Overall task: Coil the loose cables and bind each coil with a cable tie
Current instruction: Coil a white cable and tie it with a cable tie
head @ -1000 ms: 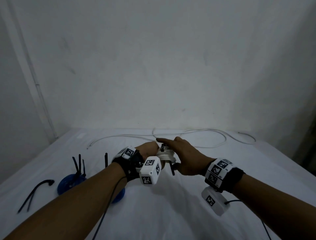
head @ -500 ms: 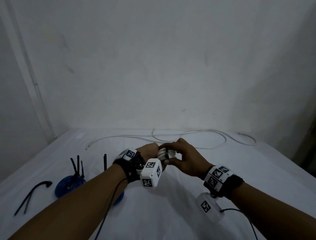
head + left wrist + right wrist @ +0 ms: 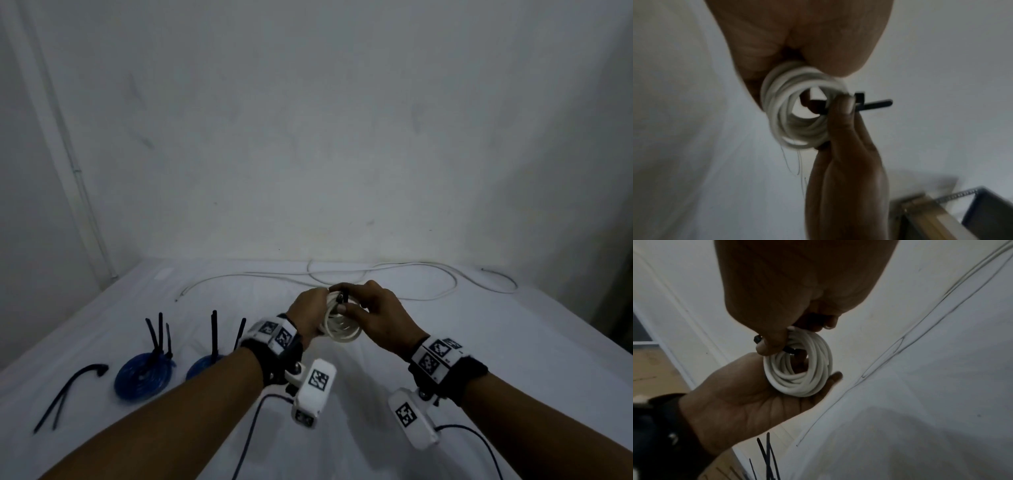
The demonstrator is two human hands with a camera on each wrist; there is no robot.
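White-sheeted surface [image 3: 445,359], bare wall behind; vs 1 s ago the cable tie [image 3: 873,104] no longer dangles, it's looped thru the white coil [image 3: 337,323]; left hand [image 3: 306,315] fingers cup the coil, right hand [image 3: 375,317] fingers pinch the tie at its head; binding prob. just needs cinching.

No readable text or numbers; wrist bands [image 3: 276,337] carry only black-white square markers, possibly coded.

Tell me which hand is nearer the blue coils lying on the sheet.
Left. The left hand holds the white coil just right of the blue coils; the right hand is beyond it, farther right.
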